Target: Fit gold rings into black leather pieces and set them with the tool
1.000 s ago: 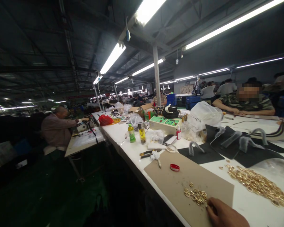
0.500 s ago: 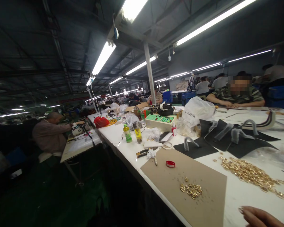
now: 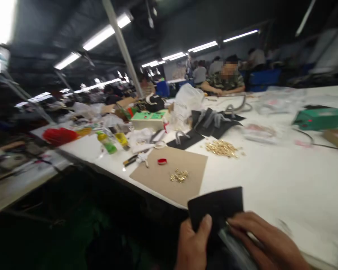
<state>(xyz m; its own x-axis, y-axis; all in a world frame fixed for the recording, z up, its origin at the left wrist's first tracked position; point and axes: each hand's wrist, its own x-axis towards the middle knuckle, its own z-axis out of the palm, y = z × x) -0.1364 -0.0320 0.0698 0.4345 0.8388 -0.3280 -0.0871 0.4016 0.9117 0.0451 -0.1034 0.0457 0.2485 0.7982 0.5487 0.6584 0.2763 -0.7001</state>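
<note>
My left hand (image 3: 193, 243) grips a flat black panel (image 3: 218, 204), its thumb lying across the near face. My right hand (image 3: 266, 238) is closed at the panel's right side, with thumb and forefinger pinched; a small, pale glint shows at the fingertips, too blurred to name. Beneath the right fingers runs a cloudy, plastic-wrapped strip (image 3: 235, 247). Beyond the panel, a little pile of gold-coloured metal rings (image 3: 179, 176) lies on a brown board (image 3: 190, 159), along with a red band (image 3: 162, 161). A larger heap of gold-coloured pieces (image 3: 222, 148) sits farther back.
Pliers (image 3: 131, 160), a green-labelled bottle (image 3: 107, 142) and a pale green control box (image 3: 148, 119) stand along the left of the white table (image 3: 273, 180). Black sheets (image 3: 211, 125) lie behind the heap. A green device (image 3: 321, 118) is at right; a person (image 3: 225, 80) sits across.
The view has swung right and down. Both my hands are now in view with the black panel between them; earlier only my right fingers showed at the lower right, holding a tiny shiny thing.
</note>
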